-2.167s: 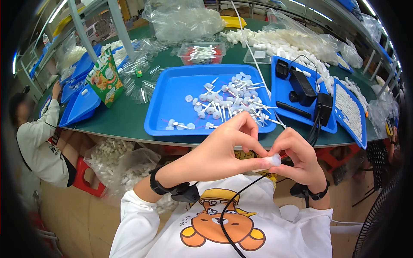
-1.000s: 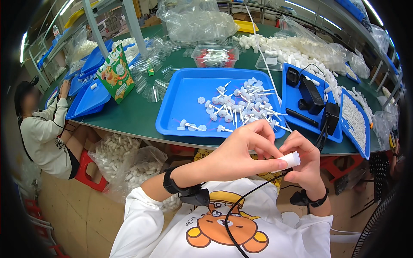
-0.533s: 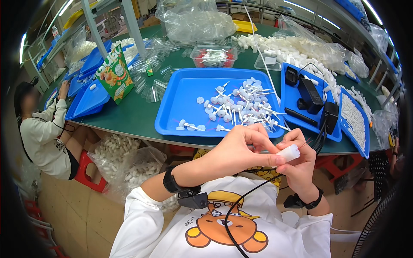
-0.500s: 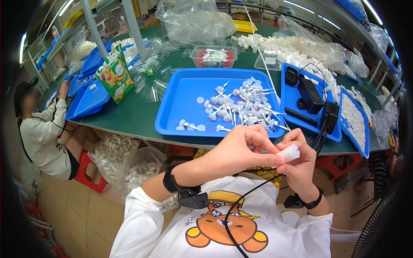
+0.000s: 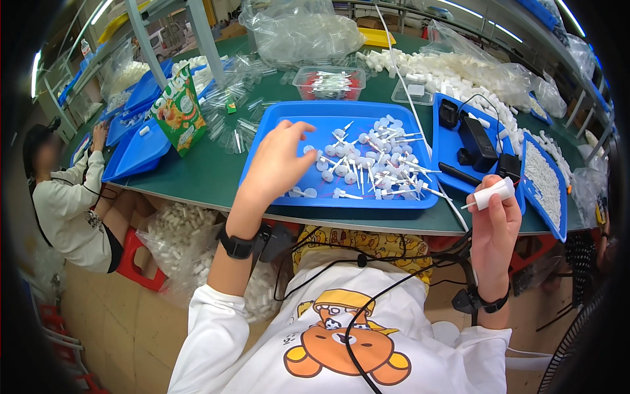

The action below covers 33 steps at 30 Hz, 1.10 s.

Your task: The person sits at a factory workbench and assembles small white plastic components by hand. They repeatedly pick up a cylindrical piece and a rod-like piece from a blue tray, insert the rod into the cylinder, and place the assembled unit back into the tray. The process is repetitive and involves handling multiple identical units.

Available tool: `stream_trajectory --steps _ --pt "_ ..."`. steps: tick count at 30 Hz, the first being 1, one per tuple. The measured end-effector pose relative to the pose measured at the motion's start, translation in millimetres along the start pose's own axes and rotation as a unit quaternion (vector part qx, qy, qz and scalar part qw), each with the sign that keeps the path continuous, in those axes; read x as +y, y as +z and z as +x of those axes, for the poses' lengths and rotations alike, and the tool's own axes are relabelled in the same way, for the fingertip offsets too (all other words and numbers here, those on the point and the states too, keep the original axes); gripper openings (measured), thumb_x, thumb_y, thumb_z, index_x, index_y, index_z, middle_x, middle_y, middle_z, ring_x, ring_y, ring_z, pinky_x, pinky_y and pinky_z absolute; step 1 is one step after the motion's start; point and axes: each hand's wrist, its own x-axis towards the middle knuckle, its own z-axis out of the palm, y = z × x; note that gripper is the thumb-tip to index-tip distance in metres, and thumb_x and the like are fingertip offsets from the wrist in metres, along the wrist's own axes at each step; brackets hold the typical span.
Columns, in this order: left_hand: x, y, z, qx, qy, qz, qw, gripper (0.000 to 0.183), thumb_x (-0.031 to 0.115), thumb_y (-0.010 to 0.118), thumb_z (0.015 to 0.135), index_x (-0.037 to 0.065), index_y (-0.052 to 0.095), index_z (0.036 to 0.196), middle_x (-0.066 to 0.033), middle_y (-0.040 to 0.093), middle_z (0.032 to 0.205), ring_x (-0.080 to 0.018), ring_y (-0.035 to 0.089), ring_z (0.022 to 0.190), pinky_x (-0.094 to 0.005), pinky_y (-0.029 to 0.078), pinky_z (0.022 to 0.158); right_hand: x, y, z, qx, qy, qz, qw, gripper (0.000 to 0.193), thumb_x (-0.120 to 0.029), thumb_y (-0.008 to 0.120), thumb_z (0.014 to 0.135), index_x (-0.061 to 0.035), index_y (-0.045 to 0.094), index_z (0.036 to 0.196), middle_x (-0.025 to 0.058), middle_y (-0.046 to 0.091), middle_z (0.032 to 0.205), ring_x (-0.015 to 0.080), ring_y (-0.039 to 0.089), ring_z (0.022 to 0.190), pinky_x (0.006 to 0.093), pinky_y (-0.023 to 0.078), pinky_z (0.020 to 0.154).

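Observation:
My right hand [image 5: 495, 244], raised at the tray's near right, pinches a short white plastic tube [image 5: 491, 194]. A thin white stick pokes out of the tube's left end. My left hand [image 5: 282, 157] hovers over the left side of the large blue tray [image 5: 315, 113]; its fingers are apart and nothing is in them. To the right of that hand, a loose heap of small white stick parts with translucent round discs [image 5: 367, 161] lies in the tray. A few more of these lie by the tray's near edge.
Behind the tray stands a clear tub [image 5: 328, 85] of red and white parts. A blue tray with black adapters [image 5: 478, 141] is at right, beside a tray of small white pieces [image 5: 541, 187]. White tubes [image 5: 453, 73] are piled behind. A green snack bag [image 5: 180, 115] stands left; a co-worker [image 5: 69, 190] sits beyond.
My hands have parted. The left let go of the white tube and moved left over the tray; the right carried the tube to the right and turned it, so the stick now shows.

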Motion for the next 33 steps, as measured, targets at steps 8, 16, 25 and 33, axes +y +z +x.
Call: stream_trajectory --steps 8,16,25,33 --pt "-27.2 28.3 5.8 -0.024 -0.014 0.117 0.993 0.034 0.007 0.063 0.074 0.005 0.059 0.108 -0.0181 0.056 0.103 -0.0324 0.056 0.095 -0.0377 0.046 0.082 2.7 1.6 -2.3 -0.083 -0.003 -0.036 0.996 0.018 -0.006 0.057 0.084 0.001 0.053 0.1 0.0055 0.047 0.1 0.0094 0.046 0.085 0.0224 0.039 0.073" --pt "-32.5 29.0 7.8 0.004 -0.033 0.059 0.998 0.017 0.007 0.06 0.076 0.001 0.057 0.092 -0.0187 0.057 0.088 -0.0338 0.057 0.085 -0.0396 0.046 0.075 3.1 0.0 -0.7 -0.105 -0.012 -0.07 0.992 0.024 -0.005 0.067 0.075 -0.0002 0.057 0.097 0.0057 0.048 0.098 0.0107 0.05 0.084 0.0228 0.041 0.073" --pt "16.4 -8.5 3.8 0.009 -0.043 -0.192 0.98 0.017 0.001 0.057 0.079 -0.001 0.053 0.096 -0.0077 0.056 0.088 -0.0129 0.057 0.076 -0.0247 0.047 0.07 4.7 0.2 1.7 -0.122 -0.045 -0.06 0.99 0.032 -0.007 0.077 0.067 -0.0007 0.062 0.094 0.008 0.057 0.093 0.0149 0.055 0.088 0.0262 0.047 0.076" --pt "90.7 -2.5 -32.1 -0.137 0.083 -0.434 0.887 0.026 -0.005 0.064 0.074 -0.001 0.055 0.098 -0.0038 0.054 0.094 -0.0088 0.053 0.086 -0.0226 0.044 0.078 -2.3 5.3 -5.6 -0.167 -0.105 -0.076 0.977 0.029 -0.004 0.075 0.069 -0.0001 0.061 0.094 0.0103 0.058 0.094 0.0177 0.058 0.088 0.0284 0.048 0.075"
